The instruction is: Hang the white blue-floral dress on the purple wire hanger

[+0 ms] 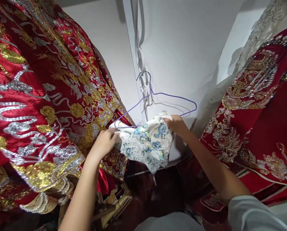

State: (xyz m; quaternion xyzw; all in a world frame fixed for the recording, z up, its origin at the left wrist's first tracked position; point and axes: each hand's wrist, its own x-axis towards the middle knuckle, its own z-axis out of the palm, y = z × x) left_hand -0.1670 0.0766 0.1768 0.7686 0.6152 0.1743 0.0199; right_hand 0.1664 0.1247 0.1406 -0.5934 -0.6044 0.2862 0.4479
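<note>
A purple wire hanger [173, 96] hangs by its hook from a white metal fixture [140, 61] against the wall. Over its bottom bar lies a white cloth with blue and green flowers [149, 144], bunched and drooping to a point. My left hand [105, 141] grips the cloth's left edge, by the hanger's left corner. At the upper right edge of the cloth, my right hand [176, 124] holds it between closed fingers, below the hanger's right arm.
Red garments with gold and silver embroidery [61, 83] fill the left side. Another beaded red garment [258, 118] hangs at the right, with a pale lace one [256, 38] behind it. Wooden pieces [117, 208] stand on the dark floor [155, 199] below.
</note>
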